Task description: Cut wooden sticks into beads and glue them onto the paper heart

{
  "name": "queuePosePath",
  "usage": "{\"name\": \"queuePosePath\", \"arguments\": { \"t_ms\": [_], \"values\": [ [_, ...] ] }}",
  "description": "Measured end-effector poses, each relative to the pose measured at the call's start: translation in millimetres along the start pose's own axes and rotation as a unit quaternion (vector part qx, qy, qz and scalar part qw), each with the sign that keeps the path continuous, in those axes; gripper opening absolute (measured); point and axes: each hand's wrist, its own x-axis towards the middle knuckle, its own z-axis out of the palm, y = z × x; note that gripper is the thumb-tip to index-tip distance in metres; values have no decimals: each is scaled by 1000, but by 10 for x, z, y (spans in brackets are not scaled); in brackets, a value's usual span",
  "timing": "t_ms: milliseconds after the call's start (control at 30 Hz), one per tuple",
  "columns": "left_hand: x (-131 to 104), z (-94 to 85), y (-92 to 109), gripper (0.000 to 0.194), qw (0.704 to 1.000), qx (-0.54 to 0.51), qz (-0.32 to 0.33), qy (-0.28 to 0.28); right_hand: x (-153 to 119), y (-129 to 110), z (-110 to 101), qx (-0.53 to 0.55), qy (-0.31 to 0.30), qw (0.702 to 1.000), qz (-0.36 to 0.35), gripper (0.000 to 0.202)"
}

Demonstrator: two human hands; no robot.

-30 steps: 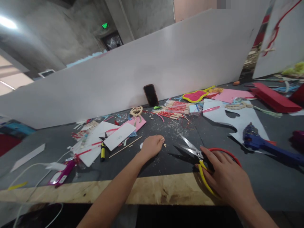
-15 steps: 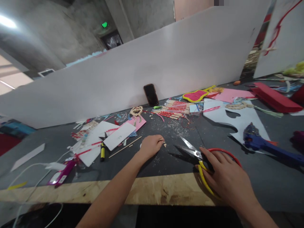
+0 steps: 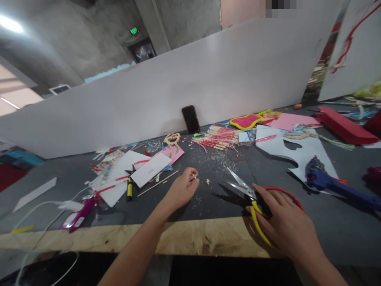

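- Left hand: fingertips pinching a small pale piece.
- Right hand: curled round scissors, which stand open.
- Pale bits: on desk, between hands.
- Step, seemingly: handling pieces; any cut calls for bringing one to the scissors.

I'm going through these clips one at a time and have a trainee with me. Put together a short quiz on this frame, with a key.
1. Multiple choice: which thing stands against the pale panel? A) blue tool, B) dark phone, C) purple device.
2. True or false: the scissors in the right hand are fully closed.
3. Short answer: on the dark table, what lies between the left hand and the scissors?

Key:
1. B.
2. False; they are open.
3. A small cluster of pale bits, with fine specks scattered about.
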Motion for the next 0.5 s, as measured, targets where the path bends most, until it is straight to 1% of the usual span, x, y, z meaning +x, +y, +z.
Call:
{"name": "queuePosePath", "arguments": {
  "t_ms": [100,167,267,333,433,500],
  "values": [
    [-216,27,40,18,995,-103,7,0,9,-1,-26,23,-4,1000,-4,49],
    [-352,83,77,16,981,-195,-7,-16,22,-33,-54,46,-10,999,-10,50],
    [-502,199,137,17,938,-342,-49,-20,36,-152,-111,89,-26,995,-19,52],
    [-561,268,175,19,908,-412,-75,-11,37,-267,-146,117,-48,991,-33,51],
    [-614,323,217,20,874,-477,-93,-5,28,-439,-170,137,-88,984,-72,48],
    [-641,330,232,19,867,-490,-91,-8,22,-522,-163,133,-109,981,-88,47]
  ]
}}
